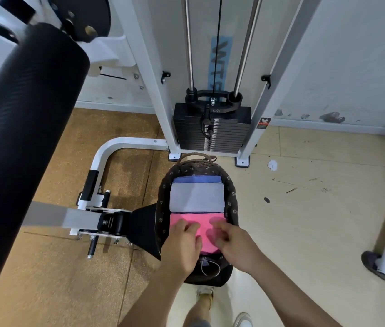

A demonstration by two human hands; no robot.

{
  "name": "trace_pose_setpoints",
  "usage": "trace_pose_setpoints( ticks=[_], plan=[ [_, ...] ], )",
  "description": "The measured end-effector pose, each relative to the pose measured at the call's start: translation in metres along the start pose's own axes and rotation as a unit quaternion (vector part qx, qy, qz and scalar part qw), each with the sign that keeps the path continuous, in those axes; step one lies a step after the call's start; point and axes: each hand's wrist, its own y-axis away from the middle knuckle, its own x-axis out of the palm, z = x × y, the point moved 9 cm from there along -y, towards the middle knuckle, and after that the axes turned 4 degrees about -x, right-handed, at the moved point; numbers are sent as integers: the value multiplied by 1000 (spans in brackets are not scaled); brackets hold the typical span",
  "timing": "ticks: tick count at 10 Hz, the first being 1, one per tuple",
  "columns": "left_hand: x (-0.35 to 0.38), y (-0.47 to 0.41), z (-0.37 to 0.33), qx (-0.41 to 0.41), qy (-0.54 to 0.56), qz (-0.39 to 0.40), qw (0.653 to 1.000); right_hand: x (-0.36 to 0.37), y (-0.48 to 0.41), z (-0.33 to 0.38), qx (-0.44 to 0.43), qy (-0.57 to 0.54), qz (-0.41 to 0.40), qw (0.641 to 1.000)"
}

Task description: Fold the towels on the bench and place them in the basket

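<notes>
A dark brown basket [230, 185] with a floral lining and a woven handle stands on the floor in front of me. Inside lie three folded towels: a blue one [197, 179] at the far end, a grey one [197, 197] in the middle and a pink one [204, 228] nearest me. My left hand [182, 246] rests on the pink towel's left part with fingers spread flat. My right hand [234, 244] is over its right part, fingers loosely bent and blurred, touching the cloth. Neither hand grips anything that I can see.
A gym machine with a black weight stack [211, 131] and white frame [120, 147] stands just behind the basket. A large black padded roller [19, 114] fills the left side. A black seat pad [144, 227] touches the basket's left side. My feet [204, 296] stand below.
</notes>
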Motion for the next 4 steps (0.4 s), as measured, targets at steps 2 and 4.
trace_pose_setpoints(
  ticks=[2,4],
  plan=[
    [-28,18,-8,-51,78,-37,995,-5,18,5,-22,-78,4,997],
    [-98,103,-21,-103,274,-181,939,-59,85,34,-150,-163,-34,975]
  ],
)
